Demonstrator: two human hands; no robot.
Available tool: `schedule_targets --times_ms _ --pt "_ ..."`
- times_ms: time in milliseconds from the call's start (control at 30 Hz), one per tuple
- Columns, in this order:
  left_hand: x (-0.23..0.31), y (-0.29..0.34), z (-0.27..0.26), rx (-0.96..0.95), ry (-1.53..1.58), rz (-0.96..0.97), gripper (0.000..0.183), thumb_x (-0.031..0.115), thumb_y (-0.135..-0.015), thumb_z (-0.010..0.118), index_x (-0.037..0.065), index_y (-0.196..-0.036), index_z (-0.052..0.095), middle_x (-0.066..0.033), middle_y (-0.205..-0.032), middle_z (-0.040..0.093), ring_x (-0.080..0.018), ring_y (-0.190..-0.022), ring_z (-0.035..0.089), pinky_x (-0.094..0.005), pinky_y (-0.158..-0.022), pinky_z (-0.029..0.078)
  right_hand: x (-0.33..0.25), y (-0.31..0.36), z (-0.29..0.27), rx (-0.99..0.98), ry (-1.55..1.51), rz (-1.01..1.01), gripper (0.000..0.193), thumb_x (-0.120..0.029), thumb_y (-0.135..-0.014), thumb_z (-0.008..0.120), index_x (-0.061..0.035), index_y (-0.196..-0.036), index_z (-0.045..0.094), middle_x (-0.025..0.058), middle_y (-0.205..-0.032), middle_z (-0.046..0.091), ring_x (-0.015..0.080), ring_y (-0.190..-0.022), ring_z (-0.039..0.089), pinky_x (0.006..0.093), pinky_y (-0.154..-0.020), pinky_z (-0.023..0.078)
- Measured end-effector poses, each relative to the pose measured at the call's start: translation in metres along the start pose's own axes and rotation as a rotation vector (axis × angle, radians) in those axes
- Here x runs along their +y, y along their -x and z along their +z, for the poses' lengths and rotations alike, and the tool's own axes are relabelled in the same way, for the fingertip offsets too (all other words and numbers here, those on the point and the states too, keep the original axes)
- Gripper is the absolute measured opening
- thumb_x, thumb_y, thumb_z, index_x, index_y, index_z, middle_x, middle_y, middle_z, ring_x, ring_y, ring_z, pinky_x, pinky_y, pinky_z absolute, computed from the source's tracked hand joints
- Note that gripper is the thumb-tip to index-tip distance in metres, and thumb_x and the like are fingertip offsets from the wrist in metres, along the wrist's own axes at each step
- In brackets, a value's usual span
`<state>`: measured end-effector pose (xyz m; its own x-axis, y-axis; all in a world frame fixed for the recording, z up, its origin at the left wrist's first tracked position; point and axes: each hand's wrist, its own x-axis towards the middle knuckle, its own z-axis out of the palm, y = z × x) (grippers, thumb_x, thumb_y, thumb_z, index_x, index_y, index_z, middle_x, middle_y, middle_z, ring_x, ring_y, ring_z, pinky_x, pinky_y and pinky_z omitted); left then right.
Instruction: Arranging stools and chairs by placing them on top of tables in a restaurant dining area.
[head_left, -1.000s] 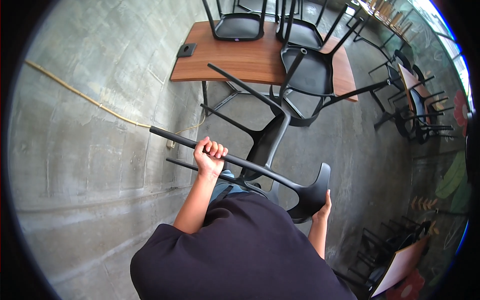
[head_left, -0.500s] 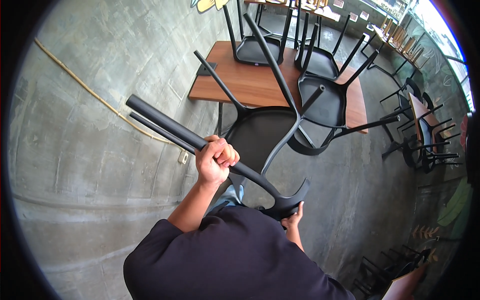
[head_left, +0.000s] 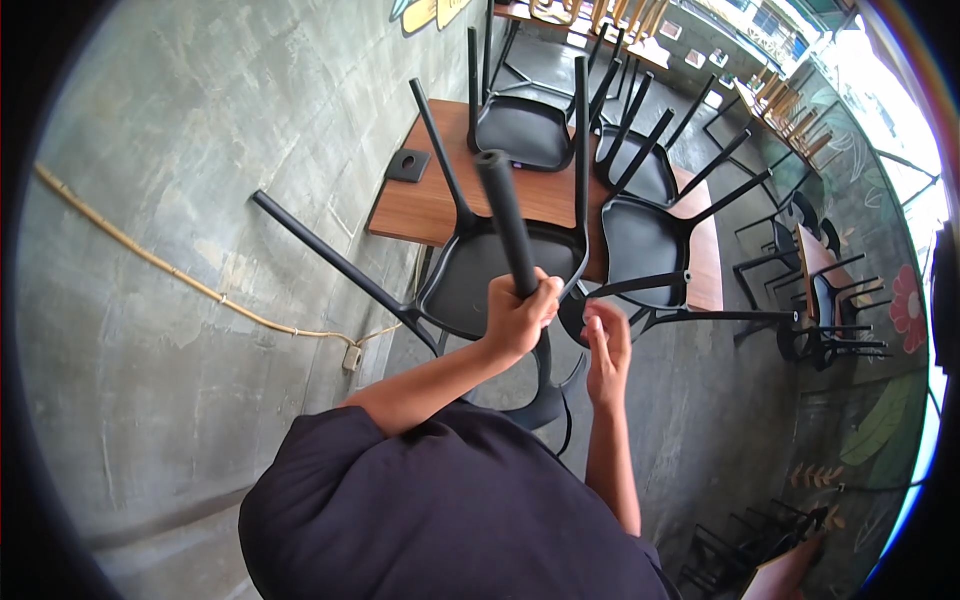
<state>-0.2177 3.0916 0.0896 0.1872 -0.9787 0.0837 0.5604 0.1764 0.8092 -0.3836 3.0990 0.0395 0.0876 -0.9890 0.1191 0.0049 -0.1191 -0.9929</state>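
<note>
A black chair (head_left: 475, 270) is upside down in front of me, with its seat underside up and its far part over the near edge of the wooden table. My left hand (head_left: 520, 315) is wrapped round one of its near legs, and the leg's round end points up past my fist. Just to the right, my right hand (head_left: 607, 345) is raised with its fingers loosely bent and parted, holding nothing. It is close to another leg, but whether it touches it I cannot tell. The chair's curved backrest hangs below the seat, close to my body.
Several more black chairs (head_left: 645, 240) rest upside down on the wooden table (head_left: 415, 215). A concrete wall (head_left: 190, 250) with a tan conduit and a socket (head_left: 352, 355) stands at my left. Other tables with upturned chairs stand along the right side and at the back.
The chair has turned and moved forward toward the table. My left hand has shifted right with the leg it grips. My right hand has let go of the backrest and risen.
</note>
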Motion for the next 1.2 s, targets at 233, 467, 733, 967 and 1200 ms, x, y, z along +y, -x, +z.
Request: schedule_targets --times_ms 233,467,733,967,1200 --pt "-0.046 -0.019 -0.021 -0.446 -0.527 0.123 0.022 0.015 -0.081 0.065 0.001 -0.096 0.058 -0.0079 -0.089 0.06 -0.0285 -0.085 0.058 -0.0351 -0.073 0.046 -0.112 -0.048 0.088 -0.026 -0.051 -0.186 0.023 -0.009 -0.088 0.06 0.0029 -0.107 0.054 0.0081 -0.086 0.062 0.014 -0.079 0.061 0.0249 -0.073 0.047" --pt "-0.013 -0.009 -0.158 -0.478 -0.835 -0.248 0.035 0.032 -0.082 0.069 0.0 -0.093 0.061 -0.0139 -0.087 0.06 -0.0229 -0.089 0.058 -0.0333 -0.081 0.045 -0.042 -0.067 0.057 0.218 -0.042 -0.012 0.033 -0.007 -0.087 0.055 -0.005 -0.056 0.044 0.0 -0.048 0.038 0.0074 -0.042 0.031 0.0259 -0.046 0.033" --pt "0.047 -0.021 -0.233 0.471 -0.951 0.173 0.051 0.021 -0.083 0.072 -0.002 -0.121 0.047 -0.0147 -0.106 0.058 -0.0236 -0.101 0.058 -0.0357 -0.084 0.049 0.029 -0.084 0.027 0.446 -0.167 -0.112 0.034 -0.008 -0.085 0.054 -0.0061 -0.054 0.039 0.0004 -0.047 0.036 0.0089 -0.041 0.035 0.0259 -0.044 0.033" --pt "0.029 -0.056 -0.221 0.237 -0.981 0.29 0.018 0.01 -0.088 0.065 -0.001 -0.103 0.061 0.0027 -0.069 0.044 -0.0057 -0.063 0.038 -0.0179 -0.059 0.037 0.043 -0.109 0.003 0.48 -0.157 -0.119 0.031 -0.008 -0.087 0.049 -0.0038 -0.057 0.042 0.0023 -0.049 0.035 0.0127 -0.043 0.035 0.0299 -0.052 0.041" --pt "0.026 -0.066 -0.212 0.224 -1.029 0.322 0.017 0.01 -0.087 0.067 -0.001 -0.1 0.062 0.0028 -0.068 0.045 -0.0046 -0.06 0.037 -0.0195 -0.054 0.035 0.049 -0.133 -0.004 0.545 -0.111 -0.177 0.03 -0.01 -0.086 0.049 -0.003 -0.057 0.044 0.0024 -0.047 0.038 0.0126 -0.041 0.041 0.0293 -0.053 0.044"
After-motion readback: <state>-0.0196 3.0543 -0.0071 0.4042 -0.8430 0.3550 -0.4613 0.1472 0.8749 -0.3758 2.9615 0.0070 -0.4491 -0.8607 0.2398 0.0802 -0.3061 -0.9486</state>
